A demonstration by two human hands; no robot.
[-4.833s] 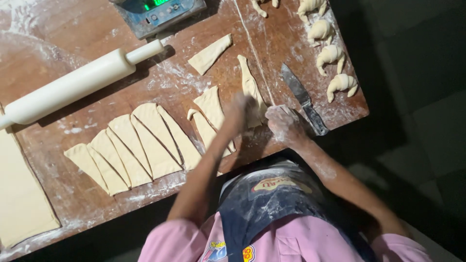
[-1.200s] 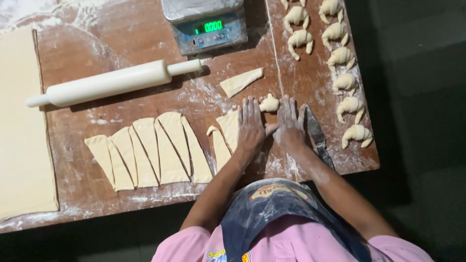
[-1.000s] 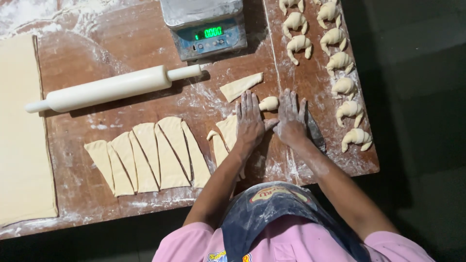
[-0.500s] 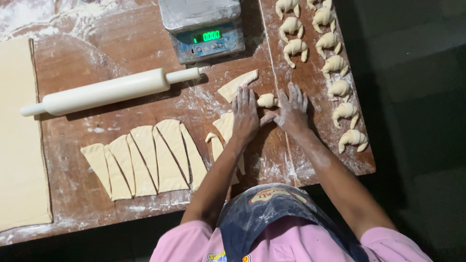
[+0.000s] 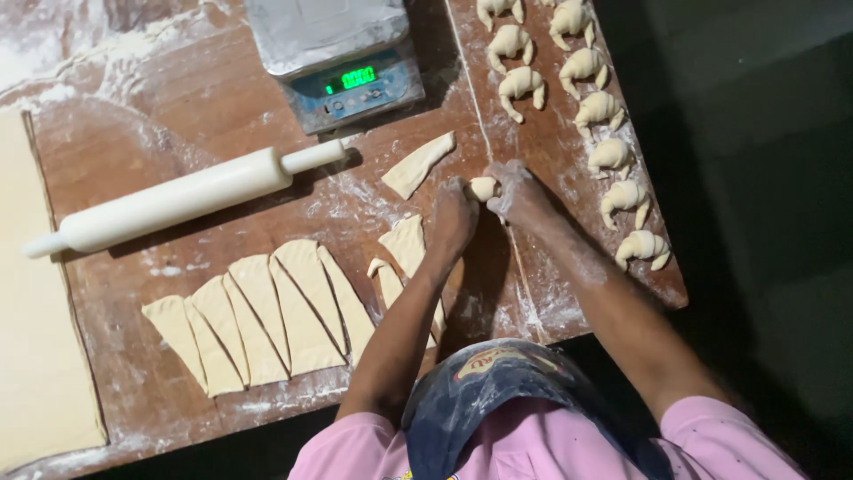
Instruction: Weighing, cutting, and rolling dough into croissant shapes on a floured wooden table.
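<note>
My left hand and my right hand meet over the floured wooden table, both closed on a small rolled piece of dough between their fingertips. Just under my left forearm lie two cut dough triangles. Another loose triangle rests slightly beyond my left hand. To the right of my right hand runs a column of several shaped croissants.
A fan of several cut dough triangles lies left of my arms. A white rolling pin lies diagonally behind them. A digital scale stands at the back. A rolled dough sheet covers the left edge.
My hands have rolled the dough forward from flat palms, then lifted their fingers around the finished roll. The knife near my right hand is hidden now.
</note>
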